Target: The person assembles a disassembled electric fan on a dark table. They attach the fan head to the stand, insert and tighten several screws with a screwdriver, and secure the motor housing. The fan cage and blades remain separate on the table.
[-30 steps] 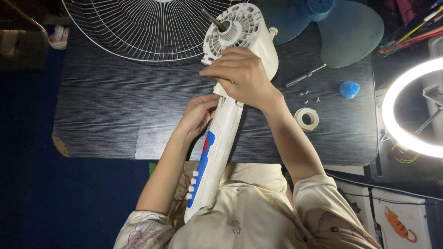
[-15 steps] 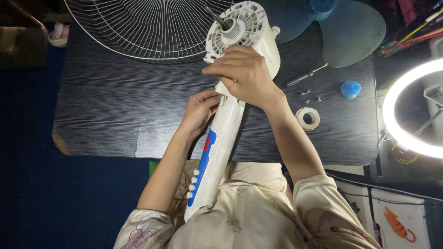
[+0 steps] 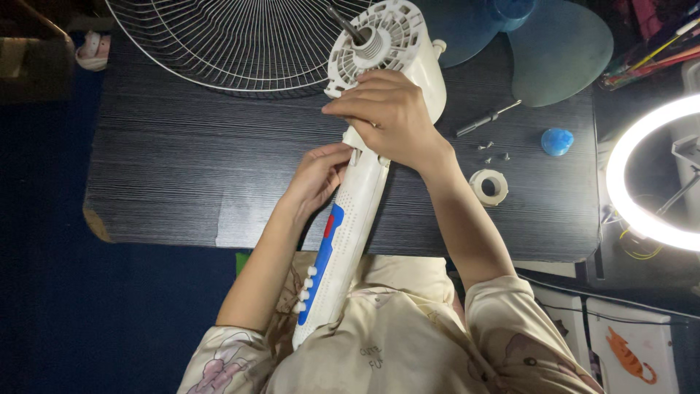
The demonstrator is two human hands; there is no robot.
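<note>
A white plastic fan body with a long neck (image 3: 355, 211) is laid across the near edge of the dark wood-grain table (image 3: 182, 160), its round vented motor housing (image 3: 383, 40) pointing toward 12 o'clock and its blue control strip with white buttons (image 3: 315, 266) reaching down toward 6 o'clock over the person's lap. The joint between housing and neck is covered by the right hand (image 3: 390, 117), whose fingers are curled together and pressed around the plastic from above. The left hand (image 3: 317, 179) is set against the neck at its 9 o'clock side, fingertips bent and touching the white edge just below the right hand (whether anything small is pinched there cannot be told).

A white wire fan guard (image 3: 233, 44) is seen at 11 o'clock of the housing, partly under it. A translucent blue fan blade (image 3: 554, 51) lies at 2 o'clock. At 3 o'clock of the right hand, a slim metal screwdriver (image 3: 487, 119), a few small screws (image 3: 492, 152), a round blue plastic cap (image 3: 557, 141) and a white plastic ring nut (image 3: 488, 187) are spread on the table. A lit ring lamp (image 3: 642, 168) stands at the far right.
</note>
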